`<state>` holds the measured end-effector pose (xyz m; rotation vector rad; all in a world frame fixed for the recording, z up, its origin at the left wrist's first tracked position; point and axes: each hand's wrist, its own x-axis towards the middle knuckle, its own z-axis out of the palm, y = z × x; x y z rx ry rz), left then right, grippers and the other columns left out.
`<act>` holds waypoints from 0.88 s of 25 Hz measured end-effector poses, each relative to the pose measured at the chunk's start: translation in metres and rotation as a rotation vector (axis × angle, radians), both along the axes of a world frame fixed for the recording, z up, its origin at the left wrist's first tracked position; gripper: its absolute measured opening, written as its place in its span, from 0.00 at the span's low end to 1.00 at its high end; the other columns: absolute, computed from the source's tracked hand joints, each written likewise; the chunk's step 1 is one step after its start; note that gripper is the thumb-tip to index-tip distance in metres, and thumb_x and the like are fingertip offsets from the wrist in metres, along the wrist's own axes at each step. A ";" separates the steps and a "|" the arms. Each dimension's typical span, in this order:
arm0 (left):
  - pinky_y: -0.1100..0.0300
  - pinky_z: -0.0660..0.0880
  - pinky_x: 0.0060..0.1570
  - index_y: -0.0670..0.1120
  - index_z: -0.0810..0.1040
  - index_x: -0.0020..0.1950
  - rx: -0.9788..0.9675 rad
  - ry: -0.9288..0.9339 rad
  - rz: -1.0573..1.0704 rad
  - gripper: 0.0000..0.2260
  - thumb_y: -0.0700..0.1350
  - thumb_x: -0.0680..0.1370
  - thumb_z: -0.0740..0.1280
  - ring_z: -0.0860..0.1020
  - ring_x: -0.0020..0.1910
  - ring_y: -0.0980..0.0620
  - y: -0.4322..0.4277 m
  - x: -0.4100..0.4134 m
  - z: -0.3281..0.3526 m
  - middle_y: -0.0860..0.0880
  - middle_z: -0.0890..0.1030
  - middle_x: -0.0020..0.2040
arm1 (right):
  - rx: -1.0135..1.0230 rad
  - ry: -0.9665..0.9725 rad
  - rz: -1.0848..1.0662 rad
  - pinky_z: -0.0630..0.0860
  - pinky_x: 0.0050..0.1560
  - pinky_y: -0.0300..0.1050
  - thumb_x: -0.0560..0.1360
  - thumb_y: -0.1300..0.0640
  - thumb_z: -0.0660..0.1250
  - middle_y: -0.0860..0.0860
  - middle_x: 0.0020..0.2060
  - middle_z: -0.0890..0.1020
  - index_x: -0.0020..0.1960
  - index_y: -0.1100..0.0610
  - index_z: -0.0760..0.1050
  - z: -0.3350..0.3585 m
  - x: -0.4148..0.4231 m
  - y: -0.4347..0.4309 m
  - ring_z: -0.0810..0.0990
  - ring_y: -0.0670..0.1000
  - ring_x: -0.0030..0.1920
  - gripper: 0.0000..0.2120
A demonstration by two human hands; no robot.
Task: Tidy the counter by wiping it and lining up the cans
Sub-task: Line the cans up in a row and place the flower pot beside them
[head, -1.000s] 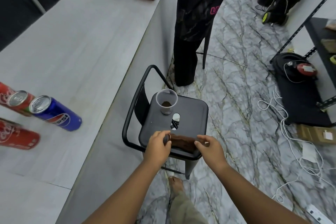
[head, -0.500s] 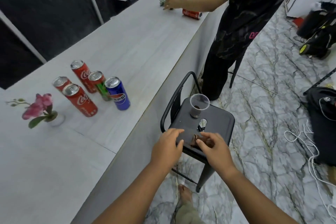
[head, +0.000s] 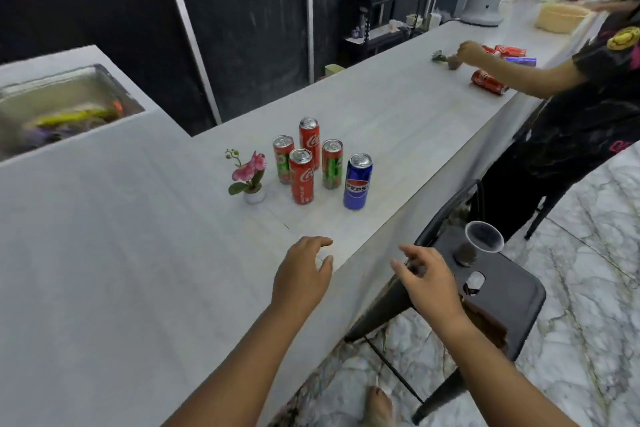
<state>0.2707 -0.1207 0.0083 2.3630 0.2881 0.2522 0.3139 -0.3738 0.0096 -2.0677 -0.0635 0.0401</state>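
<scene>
The left hand [head: 303,274] reaches out palm down over the near edge of the counter [head: 104,253], fingers spread and loosely curled, holding nothing. The right hand [head: 427,282] hangs just off that edge, above the stool [head: 509,302], fingers apart and bent, also empty.

Five cans stand upright in a loose cluster on the counter, well beyond both hands. The blue can [head: 357,181] is nearest the counter's edge. Left of it stand a red can [head: 302,176] and, behind that, two red-and-green cans [head: 283,158] [head: 332,164], with another red can [head: 309,138] farthest back. A small potted flower [head: 250,177] sits just left of the cluster.

A brown cloth [head: 486,322] lies on the stool's seat, behind the right wrist, not touched by either hand. A clear cup [head: 479,242] stands on the seat's far side.

Far along the counter, another person [head: 588,107] reaches toward more cans [head: 489,81] lying there.
</scene>
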 end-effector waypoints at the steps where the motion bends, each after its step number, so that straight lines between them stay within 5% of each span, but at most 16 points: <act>1: 0.66 0.73 0.59 0.60 0.79 0.69 -0.006 0.000 0.035 0.13 0.52 0.84 0.70 0.78 0.67 0.58 0.012 0.000 0.004 0.60 0.79 0.69 | 0.000 -0.008 0.018 0.79 0.58 0.47 0.80 0.49 0.75 0.43 0.57 0.78 0.67 0.47 0.82 0.003 0.004 0.009 0.79 0.45 0.58 0.15; 4: 0.63 0.76 0.61 0.59 0.79 0.70 -0.007 -0.007 0.099 0.14 0.52 0.84 0.70 0.79 0.68 0.56 0.037 0.009 0.012 0.58 0.79 0.70 | 0.000 -0.025 0.055 0.76 0.54 0.40 0.80 0.48 0.75 0.43 0.60 0.79 0.68 0.44 0.81 0.008 0.026 0.033 0.79 0.44 0.60 0.16; 14: 0.61 0.77 0.56 0.57 0.71 0.75 -0.171 0.037 0.258 0.26 0.54 0.80 0.76 0.78 0.65 0.58 0.078 0.105 0.020 0.57 0.78 0.72 | 0.130 0.011 0.100 0.76 0.64 0.46 0.73 0.48 0.83 0.41 0.70 0.75 0.80 0.40 0.64 0.003 0.132 0.094 0.77 0.42 0.67 0.42; 22: 0.62 0.75 0.59 0.59 0.69 0.75 -0.320 -0.003 0.339 0.35 0.63 0.72 0.80 0.77 0.65 0.60 0.067 0.164 0.006 0.60 0.78 0.70 | 0.197 -0.025 0.095 0.83 0.56 0.48 0.65 0.37 0.80 0.36 0.61 0.83 0.67 0.35 0.73 -0.013 0.178 0.100 0.84 0.38 0.57 0.32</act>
